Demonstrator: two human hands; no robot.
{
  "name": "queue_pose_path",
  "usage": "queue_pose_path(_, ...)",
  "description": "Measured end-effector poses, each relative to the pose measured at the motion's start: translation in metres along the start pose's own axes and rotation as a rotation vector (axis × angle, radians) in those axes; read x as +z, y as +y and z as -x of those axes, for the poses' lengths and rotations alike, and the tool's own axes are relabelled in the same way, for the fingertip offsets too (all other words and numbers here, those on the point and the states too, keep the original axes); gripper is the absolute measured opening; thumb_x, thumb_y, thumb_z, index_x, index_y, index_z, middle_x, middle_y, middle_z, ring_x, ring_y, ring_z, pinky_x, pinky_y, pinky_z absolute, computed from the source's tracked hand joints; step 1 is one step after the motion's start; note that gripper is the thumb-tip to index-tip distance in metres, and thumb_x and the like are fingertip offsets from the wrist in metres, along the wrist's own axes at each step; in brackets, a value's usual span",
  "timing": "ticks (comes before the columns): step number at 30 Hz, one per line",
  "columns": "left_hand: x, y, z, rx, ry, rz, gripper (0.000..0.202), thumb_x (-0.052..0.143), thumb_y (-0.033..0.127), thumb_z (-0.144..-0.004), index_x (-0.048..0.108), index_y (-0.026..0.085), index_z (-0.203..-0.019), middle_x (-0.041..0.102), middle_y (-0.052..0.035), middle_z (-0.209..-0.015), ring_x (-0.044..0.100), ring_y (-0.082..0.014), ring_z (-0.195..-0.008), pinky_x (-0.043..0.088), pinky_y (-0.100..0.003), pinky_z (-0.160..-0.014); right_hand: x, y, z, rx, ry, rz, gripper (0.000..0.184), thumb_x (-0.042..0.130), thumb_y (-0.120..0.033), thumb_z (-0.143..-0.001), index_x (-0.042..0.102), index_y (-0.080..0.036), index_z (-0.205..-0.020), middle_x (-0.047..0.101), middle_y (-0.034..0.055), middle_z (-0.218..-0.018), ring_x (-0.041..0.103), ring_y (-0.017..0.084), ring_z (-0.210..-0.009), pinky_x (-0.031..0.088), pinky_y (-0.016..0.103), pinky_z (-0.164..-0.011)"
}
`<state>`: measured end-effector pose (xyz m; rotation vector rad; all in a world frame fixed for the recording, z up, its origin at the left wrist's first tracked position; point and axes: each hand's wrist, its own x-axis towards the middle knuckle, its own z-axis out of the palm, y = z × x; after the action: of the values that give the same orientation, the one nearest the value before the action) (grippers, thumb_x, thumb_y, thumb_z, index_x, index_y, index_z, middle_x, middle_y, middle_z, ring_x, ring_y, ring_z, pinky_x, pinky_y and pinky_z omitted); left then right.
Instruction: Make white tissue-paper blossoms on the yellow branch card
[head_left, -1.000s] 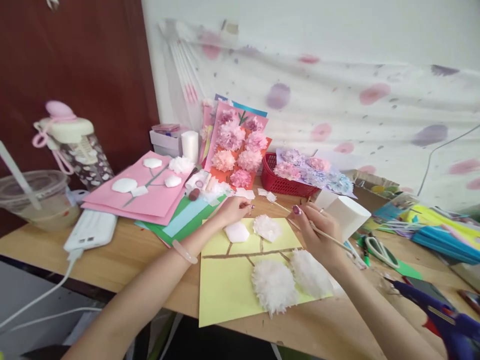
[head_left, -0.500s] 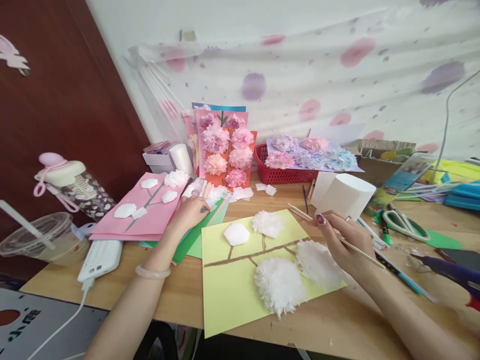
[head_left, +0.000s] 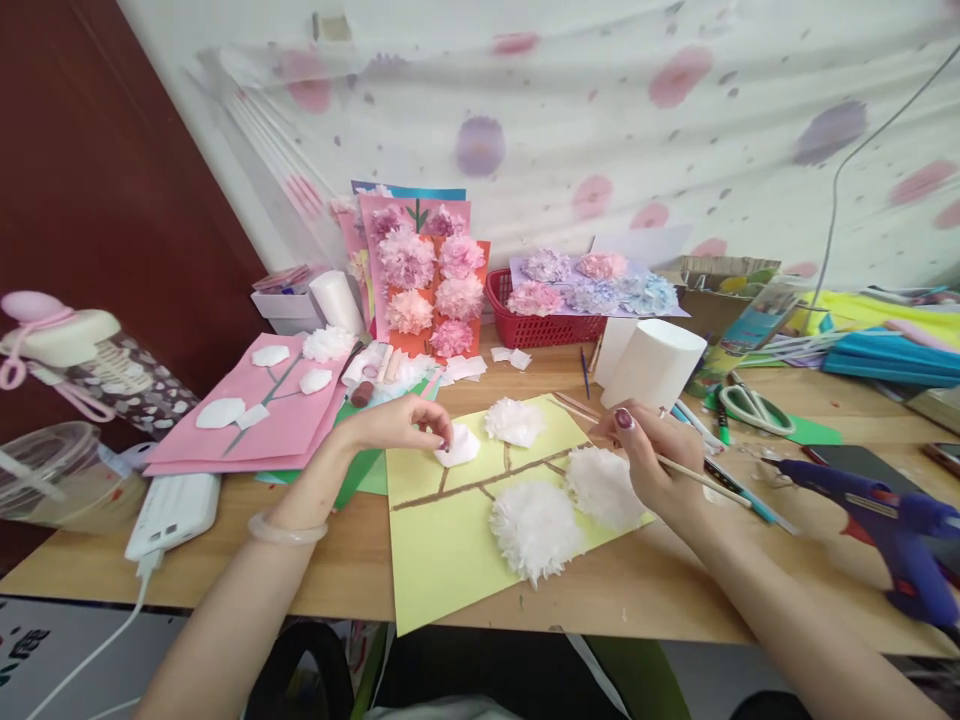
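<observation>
My right hand (head_left: 660, 450) is closed round thin wooden sticks (head_left: 705, 476), their tips pointing left over the yellow card (head_left: 442, 570). The thumb and fingers of my left hand (head_left: 401, 425) are pinched together at the left edge of a flat white piece (head_left: 460, 447) on that card. Whether they grip this piece or something smaller is hidden. A brown branch (head_left: 457, 490) crosses the card. Fluffy white paper flowers sit along it: one above (head_left: 514, 422), a large one below (head_left: 535, 530), and one (head_left: 606, 487) partly behind my right hand.
Pink card (head_left: 195, 437) with white pieces lies left, by a power bank (head_left: 172, 512) and bottle (head_left: 127, 375). Finished flower cards (head_left: 406, 262) and a red basket (head_left: 544, 328) stand behind. A white paper roll (head_left: 652, 370), scissors (head_left: 754, 408) and glue gun (head_left: 862, 500) are right.
My left hand has moved from the paper pile beside the pink card to the white piece on the yellow card. My right hand still holds the sticks. The view has shifted right.
</observation>
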<state>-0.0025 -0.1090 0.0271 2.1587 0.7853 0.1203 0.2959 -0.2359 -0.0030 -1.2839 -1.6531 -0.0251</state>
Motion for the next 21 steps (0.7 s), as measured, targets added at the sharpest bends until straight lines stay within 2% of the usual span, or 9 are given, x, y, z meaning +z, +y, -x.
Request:
queue_pose_path(2, 0.007, 0.009, -0.011, 0.012, -0.034, -0.05, 0.014, 0.058, 0.023, -0.071, 0.069, 0.021, -0.079, 0.071, 0.0002, -0.083, 0.061, -0.0153, -0.076, 0.044, -0.024, -0.068, 0.0, -0.007, 0.006, -0.036, 0.012, -0.083, 0.05, 0.033, -0.038, -0.097, 0.062, -0.022, -0.06, 0.062, 0.0035, -0.06, 0.059, 0.018, -0.057, 0.042, 0.032, -0.055)
queue_pose_path(4, 0.013, 0.013, -0.024, 0.013, -0.009, -0.124, 0.014, 0.058, 0.02, -0.068, 0.069, 0.021, -0.076, 0.07, 0.0003, -0.08, 0.061, -0.0161, -0.075, 0.043, -0.024, -0.065, 0.003, -0.017, 0.009, -0.088, -0.007, -0.156, 0.055, 0.029, -0.036, -0.098, 0.061, -0.022, -0.055, 0.06, 0.0037, -0.055, 0.058, 0.017, -0.054, 0.043, 0.031, -0.054)
queue_pose_path(9, 0.024, 0.009, -0.049, 0.031, 0.118, -0.32, 0.018, 0.053, 0.013, -0.065, 0.069, 0.021, -0.072, 0.07, -0.0009, -0.08, 0.062, -0.0174, -0.073, 0.042, -0.025, -0.061, 0.02, -0.037, 0.006, -0.227, -0.211, -0.159, 0.047, 0.029, -0.026, -0.098, 0.063, -0.021, -0.065, 0.061, 0.0034, -0.056, 0.057, 0.014, -0.052, 0.042, 0.028, -0.051)
queue_pose_path(14, 0.032, -0.001, -0.054, 0.122, 0.205, -0.328, 0.017, 0.053, 0.013, -0.067, 0.068, 0.019, -0.073, 0.068, -0.0017, -0.081, 0.061, -0.0165, -0.075, 0.043, -0.025, -0.066, 0.035, -0.035, 0.002, -0.391, -0.286, -0.049, 0.039, 0.032, -0.019, -0.096, 0.059, -0.018, -0.068, 0.061, 0.0052, -0.06, 0.055, 0.014, -0.054, 0.04, 0.027, -0.051)
queue_pose_path(21, 0.038, -0.008, -0.053, 0.198, 0.295, -0.306, 0.018, 0.052, 0.011, -0.071, 0.068, 0.018, -0.075, 0.067, -0.0021, -0.08, 0.06, -0.0158, -0.077, 0.043, -0.026, -0.07, 0.045, -0.026, 0.001, -0.418, -0.377, 0.138, 0.035, 0.034, -0.021, -0.098, 0.06, -0.016, -0.074, 0.062, 0.0043, -0.066, 0.055, 0.012, -0.057, 0.038, 0.023, -0.052)
